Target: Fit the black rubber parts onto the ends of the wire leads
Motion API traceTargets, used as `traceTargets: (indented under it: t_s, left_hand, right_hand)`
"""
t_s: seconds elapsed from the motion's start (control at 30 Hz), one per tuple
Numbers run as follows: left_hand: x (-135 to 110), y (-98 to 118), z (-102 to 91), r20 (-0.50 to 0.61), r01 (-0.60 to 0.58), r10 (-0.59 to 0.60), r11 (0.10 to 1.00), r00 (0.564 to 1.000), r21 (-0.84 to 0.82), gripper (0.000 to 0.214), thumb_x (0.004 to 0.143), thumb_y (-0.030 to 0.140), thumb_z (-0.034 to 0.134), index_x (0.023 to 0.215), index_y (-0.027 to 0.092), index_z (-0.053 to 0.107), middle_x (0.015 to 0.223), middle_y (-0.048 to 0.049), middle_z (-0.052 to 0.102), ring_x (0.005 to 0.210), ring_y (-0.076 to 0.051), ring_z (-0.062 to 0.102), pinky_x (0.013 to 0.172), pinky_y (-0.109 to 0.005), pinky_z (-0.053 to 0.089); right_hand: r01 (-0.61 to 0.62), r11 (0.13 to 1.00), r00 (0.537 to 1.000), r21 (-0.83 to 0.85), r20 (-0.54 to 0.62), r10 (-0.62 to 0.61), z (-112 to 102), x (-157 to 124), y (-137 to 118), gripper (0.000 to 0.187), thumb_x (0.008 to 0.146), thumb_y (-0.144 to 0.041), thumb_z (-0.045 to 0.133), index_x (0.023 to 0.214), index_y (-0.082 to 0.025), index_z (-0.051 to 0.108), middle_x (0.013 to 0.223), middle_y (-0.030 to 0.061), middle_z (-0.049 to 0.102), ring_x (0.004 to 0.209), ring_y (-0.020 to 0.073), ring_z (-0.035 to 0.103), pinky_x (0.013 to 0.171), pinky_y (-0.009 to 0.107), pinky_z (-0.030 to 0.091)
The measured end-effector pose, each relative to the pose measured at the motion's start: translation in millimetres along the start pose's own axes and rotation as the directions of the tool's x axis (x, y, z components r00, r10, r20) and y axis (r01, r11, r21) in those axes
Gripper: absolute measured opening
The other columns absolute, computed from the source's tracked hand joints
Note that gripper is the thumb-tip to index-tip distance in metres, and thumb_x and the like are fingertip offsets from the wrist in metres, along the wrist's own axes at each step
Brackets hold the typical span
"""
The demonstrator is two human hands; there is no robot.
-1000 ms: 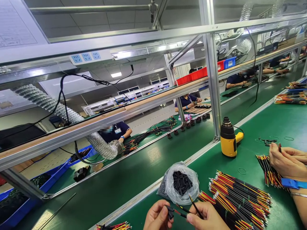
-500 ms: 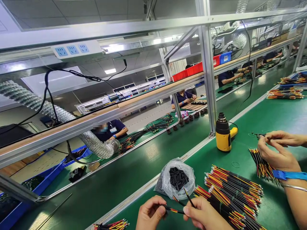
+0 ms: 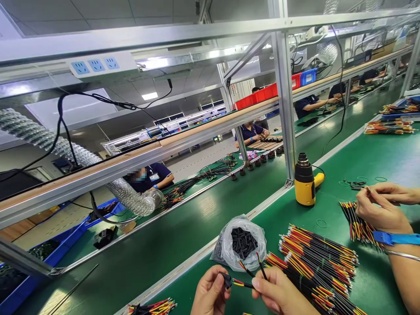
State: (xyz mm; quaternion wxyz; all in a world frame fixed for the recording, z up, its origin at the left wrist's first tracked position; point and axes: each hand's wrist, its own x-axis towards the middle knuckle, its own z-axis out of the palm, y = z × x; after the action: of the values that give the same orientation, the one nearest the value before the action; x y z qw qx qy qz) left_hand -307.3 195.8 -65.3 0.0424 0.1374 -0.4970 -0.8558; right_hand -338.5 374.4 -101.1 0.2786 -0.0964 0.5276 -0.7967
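At the bottom edge my left hand point(image 3: 210, 294) pinches a small black connector point(image 3: 226, 280). My right hand point(image 3: 278, 292) is closed on thin red, yellow and black wires point(image 3: 244, 275); one wire end meets the connector, two others stick up. Just beyond my hands lies a clear plastic bag point(image 3: 243, 244) full of black connectors. A large bundle of the same wires point(image 3: 316, 262) lies to the right of my right hand on the green belt.
A co-worker's hands point(image 3: 382, 210) with a blue wrist strap work on another wire bundle point(image 3: 357, 223) at the right. A yellow heat gun point(image 3: 305, 181) stands by an aluminium post point(image 3: 285, 96). Other people sit across the line. Blue bins point(image 3: 59, 249) are at left.
The view dropped and shifted slightly. My hands brought the wire end up to the connector. The co-worker's hands moved a little while handling wires.
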Motion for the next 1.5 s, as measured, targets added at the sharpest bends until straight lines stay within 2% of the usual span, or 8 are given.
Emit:
traceTargets:
  t_s: [0.23, 0.4, 0.57, 0.87, 1.0, 1.17, 1.33, 1.5]
  left_hand:
    - [-1, -4, -0.6, 0.01, 0.023, -0.023, 1.0, 1.0, 0.003, 0.041, 0.045, 0.041, 0.098, 0.067, 0.015, 0.074, 0.058, 0.0008, 0.065, 0.042, -0.004, 0.051, 0.043, -0.013, 0.039]
    - [-1, -6, 0.9, -0.049, -0.007, 0.006, 1.0, 0.999, -0.013, 0.043, 0.042, 0.04, 0.099, 0.067, 0.015, 0.074, 0.058, 0.0009, 0.066, 0.043, -0.004, 0.052, 0.043, -0.013, 0.042]
    - [-2, -6, 6.5, -0.12, -0.032, 0.029, 0.999, 0.992, -0.031, 0.043, 0.039, 0.038, 0.1, 0.065, 0.015, 0.074, 0.054, 0.0022, 0.064, 0.045, -0.005, 0.054, 0.043, -0.012, 0.044]
    - [-4, -7, 8.0, -0.117, -0.052, 0.049, 0.998, 0.992, -0.021, 0.042, 0.039, 0.039, 0.099, 0.065, 0.017, 0.075, 0.056, 0.002, 0.065, 0.044, -0.004, 0.053, 0.044, -0.012, 0.043]
    - [-3, -9, 6.0, -0.102, -0.125, 0.125, 0.992, 0.987, 0.007, 0.039, 0.042, 0.04, 0.098, 0.065, 0.017, 0.076, 0.058, 0.0009, 0.066, 0.045, -0.006, 0.053, 0.044, -0.014, 0.042]
    - [0, 4, -7.5, 0.058, -0.316, 0.313, 0.908, 0.948, 0.273, 0.029, 0.057, 0.042, 0.092, 0.068, 0.018, 0.077, 0.066, -0.0006, 0.065, 0.054, -0.011, 0.055, 0.052, -0.02, 0.044]
    - [2, 18, -18.6, 0.302, -0.315, 0.177, 0.799, 0.937, 0.512, 0.024, 0.066, 0.041, 0.087, 0.07, 0.019, 0.079, 0.068, -0.0011, 0.062, 0.06, -0.013, 0.052, 0.057, -0.023, 0.043]
    - [0, 2, -11.7, 0.285, -0.296, 0.176, 0.835, 0.942, 0.463, 0.025, 0.063, 0.043, 0.088, 0.069, 0.02, 0.079, 0.067, -0.001, 0.063, 0.06, -0.013, 0.053, 0.059, -0.023, 0.044]
  right_hand:
    - [0.086, 0.992, 0.995, -0.096, -0.051, -0.091, -1, 3, 7, 0.062, 0.065, -0.075, 0.07, 0.067, -0.015, 0.056, 0.061, -0.0012, 0.056, 0.043, 0.003, 0.031, 0.042, 0.02, 0.018]
    - [0.1, 0.984, 0.994, -0.145, -0.034, -0.106, 1, 6, 8, 0.066, 0.06, -0.082, 0.068, 0.063, -0.017, 0.053, 0.054, -0.004, 0.051, 0.039, 0.0031, 0.03, 0.041, 0.02, 0.02]
    - [0.121, 0.976, 0.988, -0.181, -0.069, -0.135, -1, 15, 23, 0.069, 0.059, -0.087, 0.062, 0.062, -0.019, 0.05, 0.044, -0.0091, 0.038, 0.035, 0.0037, 0.026, 0.038, 0.021, 0.02]
    - [0.122, 0.976, 0.988, -0.182, -0.071, -0.137, -3, 18, 35, 0.069, 0.06, -0.088, 0.061, 0.062, -0.019, 0.05, 0.047, -0.0054, 0.046, 0.035, 0.0039, 0.029, 0.038, 0.021, 0.02]
    - [0.107, 0.974, 0.991, -0.198, -0.059, -0.121, -2, 19, 34, 0.071, 0.059, -0.089, 0.059, 0.063, -0.019, 0.051, 0.047, -0.0069, 0.043, 0.035, 0.004, 0.028, 0.037, 0.021, 0.02]
    - [0.114, 0.947, 0.992, -0.3, -0.023, -0.126, -2, 12, 20, 0.067, 0.064, -0.087, 0.057, 0.061, -0.02, 0.049, 0.045, -0.0094, 0.033, 0.037, 0.005, 0.027, 0.038, 0.021, 0.018]
    - [0.134, 0.915, 0.987, -0.381, -0.033, -0.159, 0, 8, 15, 0.057, 0.072, -0.072, 0.063, 0.058, -0.021, 0.04, 0.052, -0.0078, 0.032, 0.043, 0.0059, 0.028, 0.041, 0.022, 0.019]
    - [0.174, 0.912, 0.983, -0.371, 0.004, -0.186, 2, 6, 17, 0.052, 0.078, -0.067, 0.059, 0.063, -0.021, 0.041, 0.055, -0.0073, 0.032, 0.045, 0.0071, 0.029, 0.043, 0.023, 0.021]
